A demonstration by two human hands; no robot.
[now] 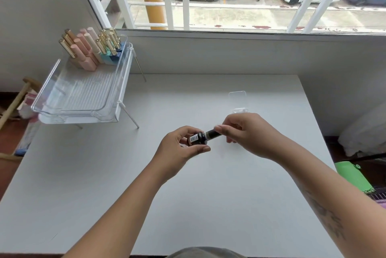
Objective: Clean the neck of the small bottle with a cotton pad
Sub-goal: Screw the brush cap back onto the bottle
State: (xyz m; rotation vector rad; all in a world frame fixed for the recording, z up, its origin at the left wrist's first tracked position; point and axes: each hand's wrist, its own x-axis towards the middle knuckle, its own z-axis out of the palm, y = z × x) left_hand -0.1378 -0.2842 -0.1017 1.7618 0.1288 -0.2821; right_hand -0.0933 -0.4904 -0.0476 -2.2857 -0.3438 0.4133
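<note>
A small dark bottle (197, 139) with a barcode label lies sideways above the white table (146, 174), held at its body by my left hand (179, 151). Its black cap (212, 134) points right, and my right hand (246, 134) pinches it with thumb and fingers. Cap and bottle still touch at the neck, which is mostly hidden. Just behind my right hand stands a clear plastic box (238, 102) with its lid up; my hand hides what it holds. No cotton pad shows.
A clear acrylic tray (83, 92) on thin legs stands at the back left, holding several pink and gold cosmetic tubes (89, 48). A window ledge (229, 53) runs behind the table. A green object (353, 176) lies off the table's right edge.
</note>
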